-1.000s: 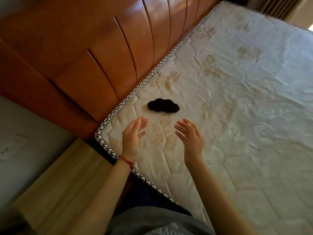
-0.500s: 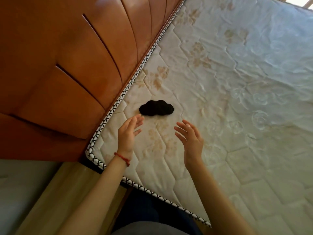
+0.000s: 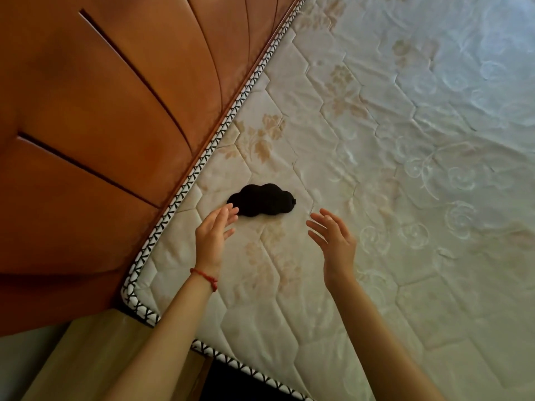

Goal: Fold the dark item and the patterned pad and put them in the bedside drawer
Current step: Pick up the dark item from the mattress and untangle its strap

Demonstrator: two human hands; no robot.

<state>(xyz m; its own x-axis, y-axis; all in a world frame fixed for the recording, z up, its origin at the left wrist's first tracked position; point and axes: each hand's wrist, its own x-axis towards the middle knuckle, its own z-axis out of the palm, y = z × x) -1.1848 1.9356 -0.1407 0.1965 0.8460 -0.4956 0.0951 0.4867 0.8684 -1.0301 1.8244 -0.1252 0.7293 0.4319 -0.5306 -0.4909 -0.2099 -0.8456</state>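
Both hands going in for the dark item (image 3: 262,200)

Left hand (image 3: 212,235) and right hand (image 3: 333,240) spread open, empty, flanking it to fold.

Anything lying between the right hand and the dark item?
No: in the head view only bare mattress separates the right hand from the dark item.

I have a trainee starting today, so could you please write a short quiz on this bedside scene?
1. True or false: the left hand grips the dark item.
2. What does the dark item rest on?
3. Which wrist bears the red string? A left, B right.

Key: 1 false, both it and the right hand are open and empty. 2 the quilted mattress, near the wooden headboard. 3 A.
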